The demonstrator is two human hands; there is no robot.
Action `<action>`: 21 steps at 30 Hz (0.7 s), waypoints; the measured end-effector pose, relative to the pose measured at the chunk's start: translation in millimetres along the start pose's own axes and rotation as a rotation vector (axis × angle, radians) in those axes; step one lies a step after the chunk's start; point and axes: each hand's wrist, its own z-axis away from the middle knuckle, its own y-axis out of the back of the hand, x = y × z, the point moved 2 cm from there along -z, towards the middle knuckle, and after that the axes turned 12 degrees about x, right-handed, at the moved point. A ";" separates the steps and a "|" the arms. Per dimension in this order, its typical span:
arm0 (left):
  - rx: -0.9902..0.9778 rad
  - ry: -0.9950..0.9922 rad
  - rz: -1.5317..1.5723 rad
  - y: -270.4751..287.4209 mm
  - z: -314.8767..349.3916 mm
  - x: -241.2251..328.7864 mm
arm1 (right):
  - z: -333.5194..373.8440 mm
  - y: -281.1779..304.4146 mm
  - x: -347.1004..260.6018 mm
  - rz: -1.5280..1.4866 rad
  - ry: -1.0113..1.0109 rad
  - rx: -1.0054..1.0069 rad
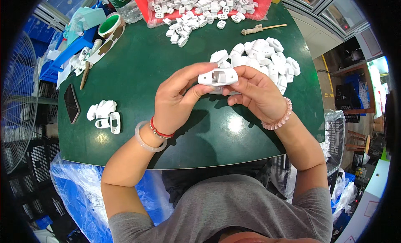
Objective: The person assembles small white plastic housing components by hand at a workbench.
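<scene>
Between my two hands, above the middle of the green table, I hold a white plastic housing [218,77] with an oblong opening and a small hole near each end. My left hand [179,90] pinches its left end between thumb and fingers. At its right end, my right hand [259,90] grips with thumb and forefinger, the other fingers curled below. Just beyond my right hand lies a pile of similar white housings [267,55]. A smaller group of white housings [102,109] sits to the left; one there shows its opening upward.
At the far edge, a red bin [144,9] holds many small white parts, some spilled onto the green table [138,67]. A wrapped stick [263,29] lies far right. On the left are a phone [72,103], a tape roll [110,25] and a blue tray [62,59].
</scene>
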 end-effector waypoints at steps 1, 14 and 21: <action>0.003 0.020 -0.119 1.2 0.7 0.5 | -0.8 1.5 -0.4 0.004 0.005 0.002; -0.087 -0.037 -0.391 4.6 0.4 2.5 | 0.5 -5.8 -1.5 -0.056 -0.019 0.000; -0.025 0.170 -0.126 -4.1 2.8 2.8 | 1.6 -3.5 -1.6 0.073 0.034 0.090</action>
